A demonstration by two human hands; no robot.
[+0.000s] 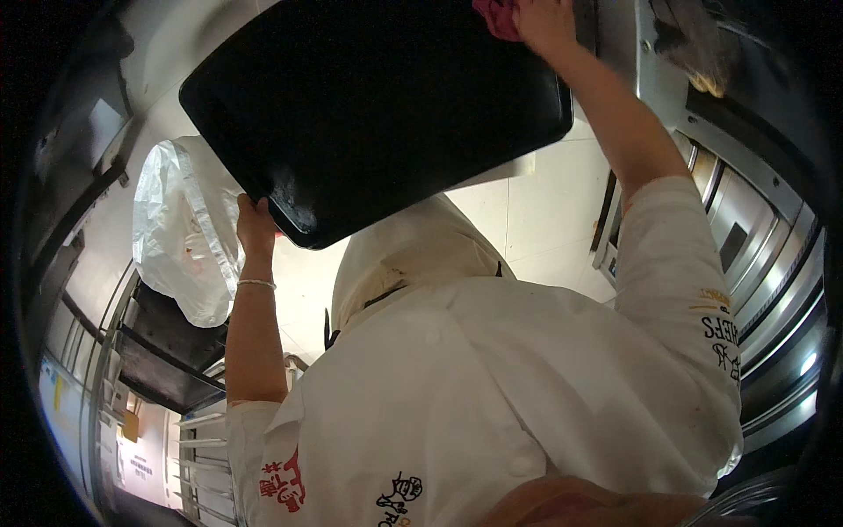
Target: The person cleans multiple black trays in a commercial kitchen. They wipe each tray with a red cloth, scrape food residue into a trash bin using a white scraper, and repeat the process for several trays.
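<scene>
A large black baking tray (395, 112) with rounded corners is held up before me, its top running out of the picture. My left hand (255, 224) grips its near left edge, thumb over the rim. At the far right part of the tray, my right hand (545, 26) holds a dark pink cloth (498, 18) against the surface. The cloth is bunched under the fingers and partly cut off by the picture's upper edge.
Left of my left hand hangs a translucent plastic bag (181, 237). A rack with metal rails (204, 461) stands at the lower left, near a white box (148, 458) bearing print. Stainless steel equipment (751, 217) lines the right. Pale floor tiles (546, 211) show below the tray.
</scene>
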